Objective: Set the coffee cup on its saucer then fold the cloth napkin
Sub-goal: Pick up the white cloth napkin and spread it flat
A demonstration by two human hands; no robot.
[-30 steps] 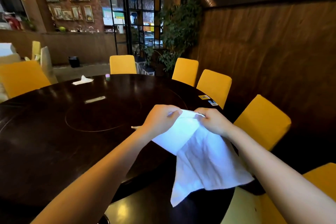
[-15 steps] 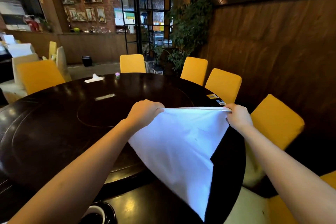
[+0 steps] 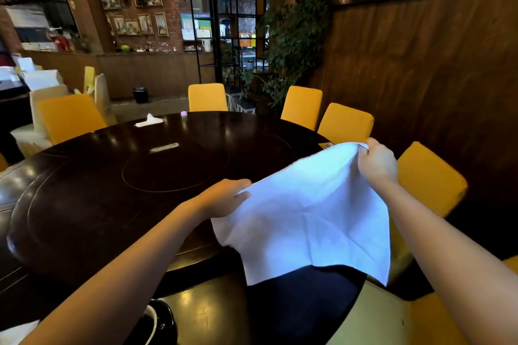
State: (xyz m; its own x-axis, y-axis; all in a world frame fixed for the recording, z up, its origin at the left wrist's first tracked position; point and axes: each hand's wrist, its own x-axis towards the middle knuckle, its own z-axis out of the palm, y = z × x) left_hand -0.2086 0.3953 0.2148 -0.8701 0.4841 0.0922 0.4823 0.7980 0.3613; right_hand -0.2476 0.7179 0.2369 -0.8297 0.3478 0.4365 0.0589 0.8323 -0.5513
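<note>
Napkin spread out above the counter!
Left hand (image 3: 224, 199) and right hand (image 3: 377, 161) each pinch the cloth napkin (image 3: 308, 216); uneven tension could skew the fold.

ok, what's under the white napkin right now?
The napkin hangs spread between the left hand and right hand, over the dark table edge. Below its hem, dark tabletop shows. Whatever lies directly behind the cloth is covered.

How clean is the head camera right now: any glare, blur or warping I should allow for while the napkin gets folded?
Head view: ceiling lights glare off the dark table; the white napkin looks bluish yet sharp; wide-angle warping bends the edges; the left hand and right hand are crisp.
</note>
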